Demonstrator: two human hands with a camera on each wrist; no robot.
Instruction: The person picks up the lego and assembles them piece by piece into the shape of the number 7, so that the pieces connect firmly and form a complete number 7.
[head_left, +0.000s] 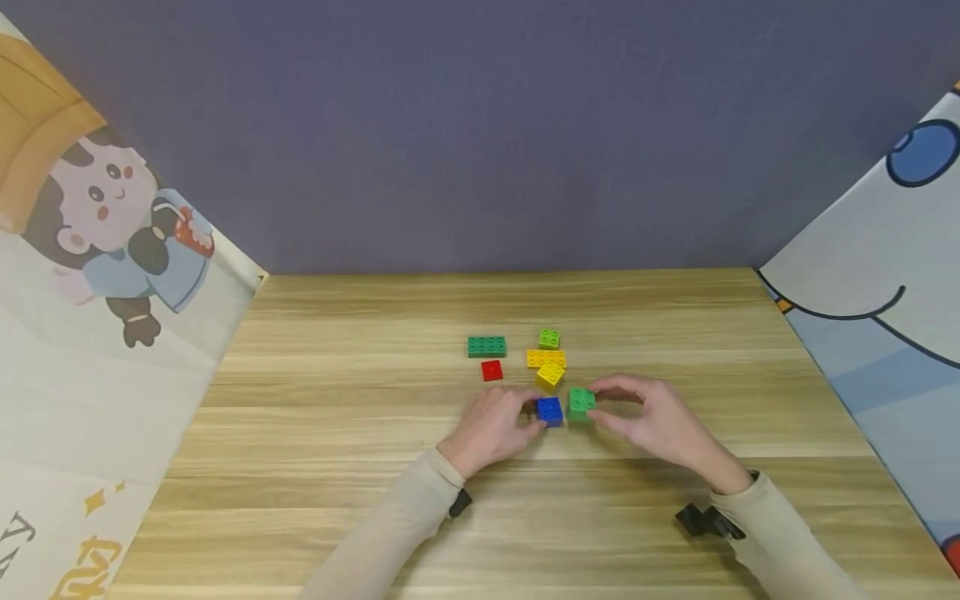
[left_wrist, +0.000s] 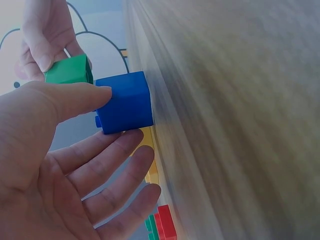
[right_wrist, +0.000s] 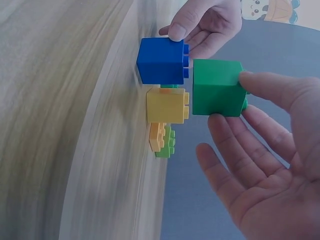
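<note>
Pinches blue brick [head_left: 550, 412] between thumb and fingers of left hand [head_left: 492, 423], opened no wider than that brick, with remaining fingers loosely extended. Seems to hold it low against worktop [head_left: 337, 467], probably for steadiness. Grips light green brick [head_left: 581, 404] likewise between thumb and fingers of right hand [head_left: 663, 422], just right of blue brick, apart from it and raised to about the level of blue brick's studs. Holds both mostly by the sides, presumably to leave studs uncovered. Has yellow brick [head_left: 550, 377] just beyond blue brick, turned at an angle, with long yellow brick [head_left: 546, 358] and then lime brick [head_left: 549, 338] farther beyond. Has red piece [head_left: 491, 370] and dark green brick [head_left: 487, 347] beyond and left of blue brick, both untouched, perhaps out of the way there.
</note>
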